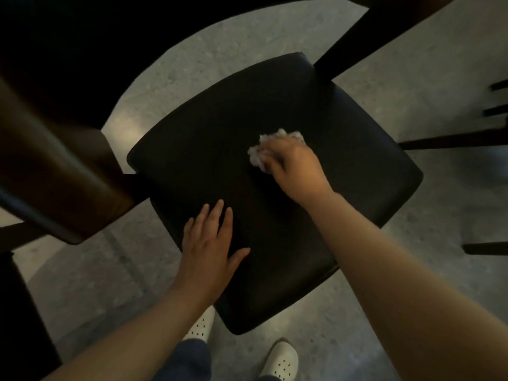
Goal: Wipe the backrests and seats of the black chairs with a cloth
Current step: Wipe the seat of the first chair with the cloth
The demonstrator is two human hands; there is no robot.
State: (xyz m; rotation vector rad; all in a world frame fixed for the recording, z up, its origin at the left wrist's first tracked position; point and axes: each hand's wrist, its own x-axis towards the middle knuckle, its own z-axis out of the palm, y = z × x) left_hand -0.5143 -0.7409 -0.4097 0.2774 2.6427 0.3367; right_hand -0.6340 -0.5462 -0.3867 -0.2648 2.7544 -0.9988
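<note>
Here, works on the seat (362,193) of a black chair, seen from straight above. Presses a crumpled white cloth (262,151) down with the right hand (295,170), fingers curled over the wad and pinching it, probably to hold the bundle together and stop it slipping under the rubbing. Sets the cloth past the seat's middle, toward the far right edge, touching the upholstery. Lays the left hand (211,248) flat at the near left edge of the seat, fingers straight and spread, thumb out, gripping nothing; most likely braces the chair there against the push of the wiping and takes some weight while leaning over. Stands close to the near corner, white perforated clogs (283,358) on the grey speckled floor (412,78), a stance suited to the right arm's long reach across the seat. Leaves a brown curved panel (55,166) just off the left corner, apparently a backrest, untouched. Cannot tell wiped from unwiped areas on the dark, even surface. Points to seat-wiping as the step in hand, with dark furniture legs (453,141) off the right corner hinting at more chairs to do.
</note>
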